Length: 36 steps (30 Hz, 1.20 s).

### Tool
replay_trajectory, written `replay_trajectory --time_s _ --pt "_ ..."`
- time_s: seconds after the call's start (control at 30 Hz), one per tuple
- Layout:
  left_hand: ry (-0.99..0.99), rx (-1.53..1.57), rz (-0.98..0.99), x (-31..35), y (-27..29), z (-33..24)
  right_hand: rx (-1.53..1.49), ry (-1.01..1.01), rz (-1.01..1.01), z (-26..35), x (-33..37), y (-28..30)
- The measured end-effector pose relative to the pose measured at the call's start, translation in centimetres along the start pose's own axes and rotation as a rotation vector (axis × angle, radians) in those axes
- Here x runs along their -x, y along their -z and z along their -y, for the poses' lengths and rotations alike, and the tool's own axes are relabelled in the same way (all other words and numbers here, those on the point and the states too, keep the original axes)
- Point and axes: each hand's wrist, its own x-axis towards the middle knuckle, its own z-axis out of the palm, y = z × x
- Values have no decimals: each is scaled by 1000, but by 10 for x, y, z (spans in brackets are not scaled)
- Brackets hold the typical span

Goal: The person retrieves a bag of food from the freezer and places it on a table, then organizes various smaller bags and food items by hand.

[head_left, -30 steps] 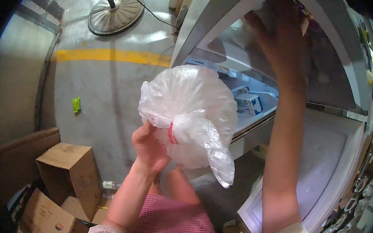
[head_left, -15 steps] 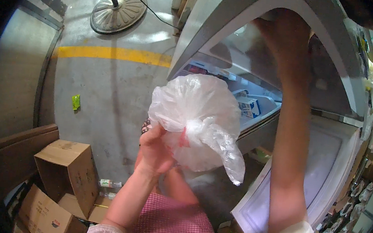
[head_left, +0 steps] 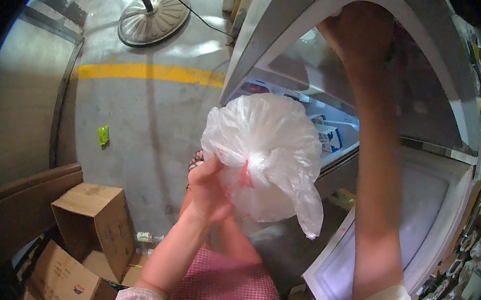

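Observation:
A white, see-through plastic bag (head_left: 271,130), puffed out and knotted at its neck with red print beside the knot, is held in front of me. My left hand (head_left: 209,188) is closed on its left side, with the knotted tail hanging to the right. My right hand (head_left: 360,39) is raised inside the upper compartment of an open refrigerator (head_left: 284,30). Its fingers are in shadow and partly hidden, so what they touch does not show. Below that arm, a lit compartment holds a blue-and-white box (head_left: 329,138) in a pale bin (head_left: 348,127).
An open white door (head_left: 390,222) stands at the lower right, beside shelves of packaged goods (head_left: 463,270). Cardboard boxes (head_left: 88,200) and a clear bottle (head_left: 150,237) lie at lower left. A green wrapper (head_left: 103,135) and a round stand base (head_left: 153,19) are on the floor.
The bag and my left hand appear slightly farther right as the whole view shifts. My right hand has moved a little up and left within the upper compartment.

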Motion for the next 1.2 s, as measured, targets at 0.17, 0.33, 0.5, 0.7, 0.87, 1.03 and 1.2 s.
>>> replay_trajectory --time_s 0.17,0.33,0.5,0.7,0.87,1.03,1.2 --pt "11 55 72 -8 -2 -3 4 -12 51 -8 -3 0" --pt "-19 -29 -53 -8 -8 -7 52 -81 18 -5 -7 -11" --pt "13 -43 1 -11 -24 -13 88 -110 30 -6 -10 -9" --pt "39 -103 -26 -17 -21 -15 102 -131 179 -13 21 4" --pt "37 -58 -32 -24 -8 -5 -82 -64 -51 -17 28 16" --pt "-18 -35 26 -30 0 0 75 -26 -147 2 41 48" --pt "-38 -37 21 -30 0 -3 -112 -361 -51 6 59 63"
